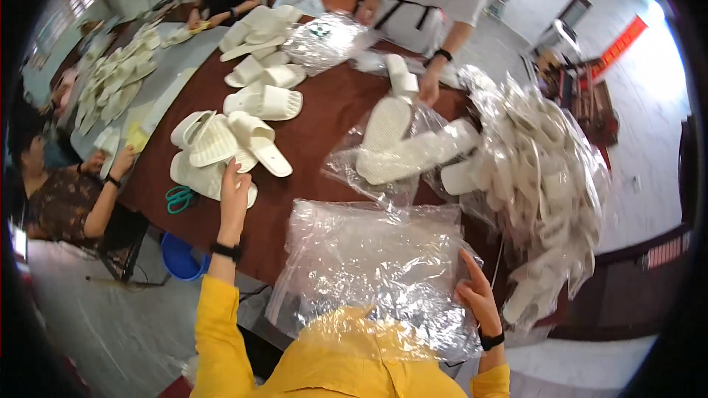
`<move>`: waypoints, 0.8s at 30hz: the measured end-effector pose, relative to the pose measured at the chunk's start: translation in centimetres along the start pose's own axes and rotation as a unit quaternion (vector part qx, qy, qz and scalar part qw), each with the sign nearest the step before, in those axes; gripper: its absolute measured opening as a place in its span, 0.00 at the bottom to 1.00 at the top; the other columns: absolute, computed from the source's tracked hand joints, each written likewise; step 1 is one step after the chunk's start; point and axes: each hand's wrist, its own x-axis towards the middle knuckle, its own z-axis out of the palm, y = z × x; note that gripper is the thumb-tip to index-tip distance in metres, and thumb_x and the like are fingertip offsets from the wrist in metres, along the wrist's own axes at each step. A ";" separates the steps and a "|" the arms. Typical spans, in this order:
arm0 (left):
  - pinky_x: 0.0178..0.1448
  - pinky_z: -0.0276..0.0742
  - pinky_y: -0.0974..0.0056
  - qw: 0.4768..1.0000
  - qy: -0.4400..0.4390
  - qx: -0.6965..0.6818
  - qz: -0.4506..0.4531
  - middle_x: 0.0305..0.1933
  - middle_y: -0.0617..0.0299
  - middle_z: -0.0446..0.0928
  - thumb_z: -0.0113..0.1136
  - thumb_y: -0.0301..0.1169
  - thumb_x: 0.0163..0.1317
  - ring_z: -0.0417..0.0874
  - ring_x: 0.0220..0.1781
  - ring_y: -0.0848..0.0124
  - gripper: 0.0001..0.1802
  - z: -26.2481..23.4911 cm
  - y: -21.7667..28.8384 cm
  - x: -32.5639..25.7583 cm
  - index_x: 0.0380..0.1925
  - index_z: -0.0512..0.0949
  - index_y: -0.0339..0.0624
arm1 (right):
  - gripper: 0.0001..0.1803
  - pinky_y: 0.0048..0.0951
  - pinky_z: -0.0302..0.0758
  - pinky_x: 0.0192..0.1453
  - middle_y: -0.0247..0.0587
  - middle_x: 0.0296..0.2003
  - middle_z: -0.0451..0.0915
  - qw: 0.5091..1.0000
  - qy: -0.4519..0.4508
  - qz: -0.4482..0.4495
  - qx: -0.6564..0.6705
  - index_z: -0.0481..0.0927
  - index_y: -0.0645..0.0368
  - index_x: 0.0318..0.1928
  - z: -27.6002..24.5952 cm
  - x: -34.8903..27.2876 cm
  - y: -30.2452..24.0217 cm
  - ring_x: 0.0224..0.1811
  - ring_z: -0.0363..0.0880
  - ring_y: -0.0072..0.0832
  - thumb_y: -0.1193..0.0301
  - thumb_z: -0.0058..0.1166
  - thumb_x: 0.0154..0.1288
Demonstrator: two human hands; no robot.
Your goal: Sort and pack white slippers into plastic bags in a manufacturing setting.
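My right grip (479, 296) pinches clear bags (369, 247), probably steadying them; my left grip (234, 197) touches white slippers (212, 144), whether closed I cannot tell.

passage noted: lane of brown table (317, 131) between the loose white slippers (214, 144) and the bagged slippers (413, 158). obstructions: clear bags (376, 254) across the near edge, the slipper heap (542, 177) at right, a co-worker's hand (429, 89) on the far side. room beneath the bags: uncertain, glare.
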 end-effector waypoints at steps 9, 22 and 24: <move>0.75 0.58 0.52 0.818 -0.504 0.108 0.254 0.71 0.47 0.64 0.63 0.33 0.62 0.63 0.74 0.53 0.32 6.8 13.5 -12.9 0.67 0.68 0.44 | 0.44 0.25 0.77 0.56 0.41 0.79 0.44 0.978 -0.068 -0.107 -0.168 0.60 0.48 0.75 -2.9 2.0 7.0 0.64 0.70 0.28 0.90 0.46 0.58; 0.74 0.27 0.25 0.682 -0.507 0.443 0.284 0.81 0.41 0.35 0.76 0.62 0.35 0.33 0.81 0.39 0.68 9.8 -0.7 -21.8 0.77 0.48 0.69 | 0.46 0.30 0.78 0.52 0.60 0.75 0.48 0.933 -0.030 -0.159 -0.321 0.62 0.43 0.74 -3.1 6.0 10.5 0.70 0.65 0.51 0.89 0.47 0.55; 0.74 0.27 0.25 0.675 -0.509 0.452 0.284 0.80 0.40 0.35 0.76 0.62 0.34 0.32 0.81 0.39 0.68 10.7 -0.5 -21.3 0.77 0.49 0.69 | 0.46 0.33 0.78 0.54 0.60 0.75 0.49 0.899 0.007 -0.226 -0.376 0.62 0.43 0.74 -3.7 5.6 10.6 0.68 0.67 0.53 0.88 0.51 0.55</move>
